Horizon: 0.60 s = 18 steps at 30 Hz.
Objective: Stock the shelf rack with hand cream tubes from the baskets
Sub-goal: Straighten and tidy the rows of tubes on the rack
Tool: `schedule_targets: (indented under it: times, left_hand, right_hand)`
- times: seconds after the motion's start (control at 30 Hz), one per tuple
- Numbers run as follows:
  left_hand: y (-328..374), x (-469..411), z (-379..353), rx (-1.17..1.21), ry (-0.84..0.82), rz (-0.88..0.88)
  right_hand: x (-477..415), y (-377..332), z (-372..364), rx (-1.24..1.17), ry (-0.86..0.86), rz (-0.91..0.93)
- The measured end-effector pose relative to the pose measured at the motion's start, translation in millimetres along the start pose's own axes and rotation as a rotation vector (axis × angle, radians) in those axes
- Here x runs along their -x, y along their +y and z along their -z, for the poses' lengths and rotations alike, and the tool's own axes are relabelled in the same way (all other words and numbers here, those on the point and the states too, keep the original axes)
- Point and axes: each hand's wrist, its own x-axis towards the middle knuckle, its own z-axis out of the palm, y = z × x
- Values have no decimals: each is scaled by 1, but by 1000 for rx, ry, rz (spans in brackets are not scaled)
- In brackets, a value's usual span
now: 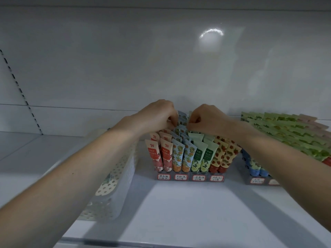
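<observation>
White-lacquered metal shelf with a grey back panel, seen from the head camera.

Containers. A grey rack stands at mid-shelf against the back panel, with a handwritten label on the front of each section. It is filled with upright hand cream tubes in stepped rows, two columns to each kind. From left to right these are red-and-pink tubes, blue tubes printed with orange fruit, green tubes and strawberry-print tubes. A white perforated basket sits just beside the rack's left end. The left forearm crosses over its opening, and only a pale, blurred shape shows through its wall. A second rack stands near the first on the right and holds blue-bottomed tubes at its front. Pale green tubes fan back behind them in dense rows, partly hidden by the right forearm.

Hands. The left hand and right hand meet over the rearmost rows of the blue tubes. The fingers of both are curled, and their tips pinch the crimped top edges of those tubes from either side.

Edges and room. The shelf's front lip runs along the bottom of the view, and bare shelf lies between it and the racks. A slotted upright strip marks the left corner, with open shelf between it and the basket. Above the tube tops the back panel rises unbroken, carrying one bright lamp reflection.
</observation>
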Motion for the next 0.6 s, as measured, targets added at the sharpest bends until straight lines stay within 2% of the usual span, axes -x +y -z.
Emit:
schedule_targets:
  times: [0.2,0.6]
  left_hand:
    - [10,-2,-6,-3,-71,-22]
    - [8,-6,-12,0,-55,18]
  right_hand:
    - [6,-11,-5,44,-105,-21]
    - [6,-14,-8,66,-100,-25]
